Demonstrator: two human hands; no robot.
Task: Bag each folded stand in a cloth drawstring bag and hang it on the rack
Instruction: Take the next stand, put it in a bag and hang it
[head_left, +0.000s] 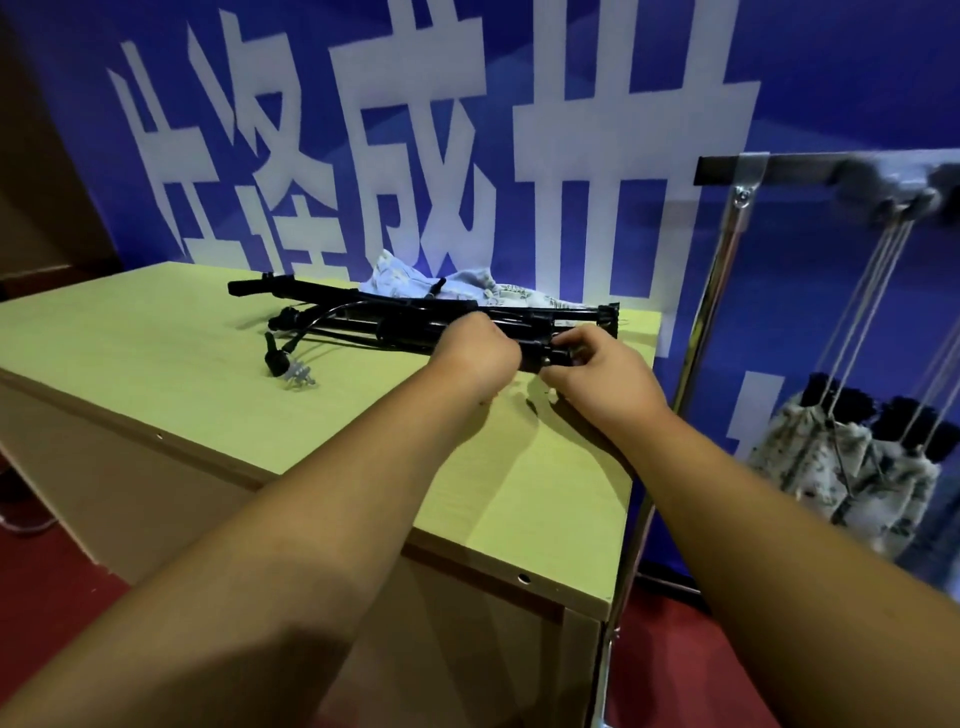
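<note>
- The folded stand (415, 332) lay flat on the table top (156, 338), under both of your hands. Its black tubes ran out to the left of your fingers, with a loose cable and a knob at that far end.
- Your left hand (480, 353) was curled over the middle of the tubes, the fingers bent round them on the far side. I think this was to keep the legs together, so that they did not spread.
- Your right hand (597, 374) pinched the near end of the stand, thumb and fingers closed on a small part there. Which part it was I cannot tell, as it was too dark.
- Just beyond your fingers lay a second black stand (322, 288). Behind it was the cloth drawstring bag (415, 283), crumpled and touching the tubes. I judge it was kept close so that the stand could go in with a short reach.
- To the right of your right hand stood the rack (722, 270). Bagged stands (841, 467) hung from its top bar by their cords, well apart from the table.
- Behind everything was a blue banner (831, 78) with white characters.
</note>
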